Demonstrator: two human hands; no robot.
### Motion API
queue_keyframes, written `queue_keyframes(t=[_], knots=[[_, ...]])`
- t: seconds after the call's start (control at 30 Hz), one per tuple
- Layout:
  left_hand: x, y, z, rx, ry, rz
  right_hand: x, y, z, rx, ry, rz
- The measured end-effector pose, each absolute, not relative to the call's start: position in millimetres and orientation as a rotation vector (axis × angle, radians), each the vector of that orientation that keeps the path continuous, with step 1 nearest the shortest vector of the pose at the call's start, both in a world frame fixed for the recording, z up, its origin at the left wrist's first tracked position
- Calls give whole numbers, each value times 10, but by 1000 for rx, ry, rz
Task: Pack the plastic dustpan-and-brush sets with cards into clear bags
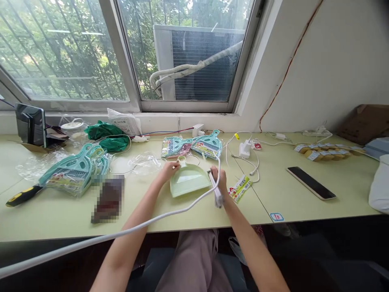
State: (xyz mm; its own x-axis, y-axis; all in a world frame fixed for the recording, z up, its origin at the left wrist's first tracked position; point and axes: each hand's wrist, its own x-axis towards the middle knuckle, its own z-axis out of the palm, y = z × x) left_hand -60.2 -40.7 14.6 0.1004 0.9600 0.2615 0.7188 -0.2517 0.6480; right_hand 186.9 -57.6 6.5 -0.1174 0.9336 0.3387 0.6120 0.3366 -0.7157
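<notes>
A pale green dustpan (190, 183) lies on the table in front of me, its handle pointing towards the window. My left hand (169, 170) is closed at the dustpan's handle, on its left side. On the right, my right hand (219, 178) is wrapped round a white tool (217, 195) beside the dustpan's right edge; its exact kind is hard to make out. A white cable crosses in front of the dustpan. A green and yellow label card (240, 189) lies just right of my right hand.
Wrapped teal dustpan sets (69, 172) lie at the left, with more (206, 144) behind the dustpan. A black and yellow handle (24, 195) is at far left. White chargers (244, 149), a phone (311, 182) and yellow rolls (325, 152) lie to the right.
</notes>
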Motion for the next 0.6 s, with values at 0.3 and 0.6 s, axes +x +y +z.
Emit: queue_keyframes(t=[0.3, 0.6], knots=[[-655, -564, 427, 2136, 1820, 687, 2192, -800, 560, -1675, -2159, -14], [-917, -561, 399, 2172, 1967, 553, 2183, -366, 478, -1873, -2445, -213]])
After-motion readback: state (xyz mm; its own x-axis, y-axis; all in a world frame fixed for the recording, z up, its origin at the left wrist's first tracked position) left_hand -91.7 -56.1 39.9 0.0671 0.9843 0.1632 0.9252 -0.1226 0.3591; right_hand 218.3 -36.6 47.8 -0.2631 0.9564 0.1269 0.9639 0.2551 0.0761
